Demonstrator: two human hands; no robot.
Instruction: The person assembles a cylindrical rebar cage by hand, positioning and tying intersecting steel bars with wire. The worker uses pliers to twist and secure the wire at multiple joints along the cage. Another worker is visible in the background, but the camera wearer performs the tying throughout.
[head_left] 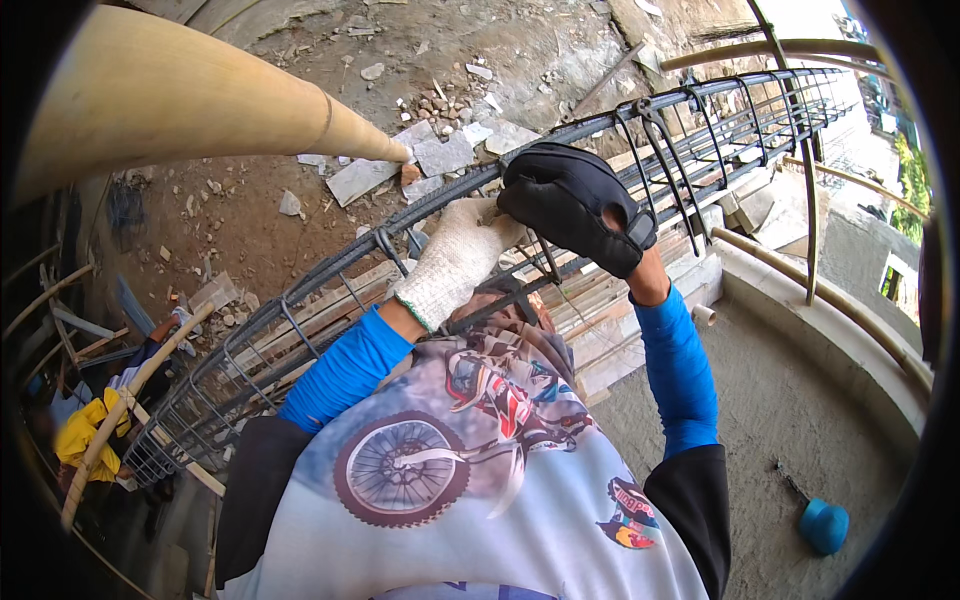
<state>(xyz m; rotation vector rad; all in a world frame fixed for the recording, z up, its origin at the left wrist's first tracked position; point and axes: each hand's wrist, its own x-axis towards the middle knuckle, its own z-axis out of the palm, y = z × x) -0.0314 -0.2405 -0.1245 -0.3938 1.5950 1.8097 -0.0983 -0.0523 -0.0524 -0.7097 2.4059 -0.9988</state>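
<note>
A long cage of dark steel rebar (440, 205) with square stirrups runs from lower left to upper right in front of me. My left hand (460, 255), in a white knitted glove, is closed at the cage's upper bar. Its fingertips are hidden beneath my right hand (575, 205). That hand wears a black padded glove and is curled closed over the same bar, beside the left. What either hand has between its fingers is hidden. A stirrup (665, 150) hangs on the bars just right of the black glove.
A thick bamboo pole (200, 100) slants across the upper left. Below lie rubble (440, 155) and dirt. Stacked boards (625, 335) sit under the cage. A concrete ledge (820, 350) and a blue round object (824, 526) are at right. A person in yellow (88, 435) is at lower left.
</note>
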